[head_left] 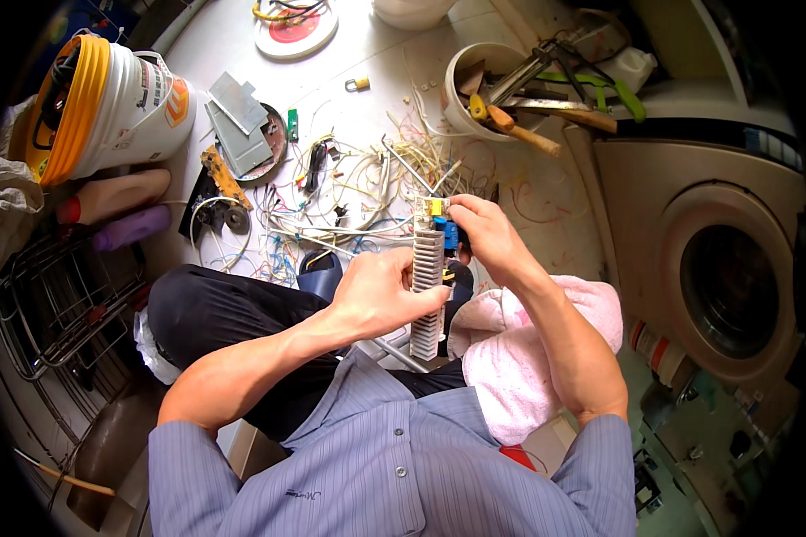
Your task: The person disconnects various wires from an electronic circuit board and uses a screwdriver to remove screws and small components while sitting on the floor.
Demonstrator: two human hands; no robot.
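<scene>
Above my lap I hold a circuit board with a long, finned metal heat sink, upright and lengthwise away from me. My left hand is closed round its left side and middle, the thumb across the fins. Near the far end, my right hand grips the right edge beside a blue part and a yellow part. Some right fingertips are hidden behind the board. Beyond it, a tangle of loose wires lies on the floor. A pink towel is draped over my right leg.
At the far right stands a white bucket of tools with wooden handles. Grey metal plates rest in a round pan. A yellow-lidded bucket lies tipped at the left, near a wire rack. A front-loading washing machine stands right.
</scene>
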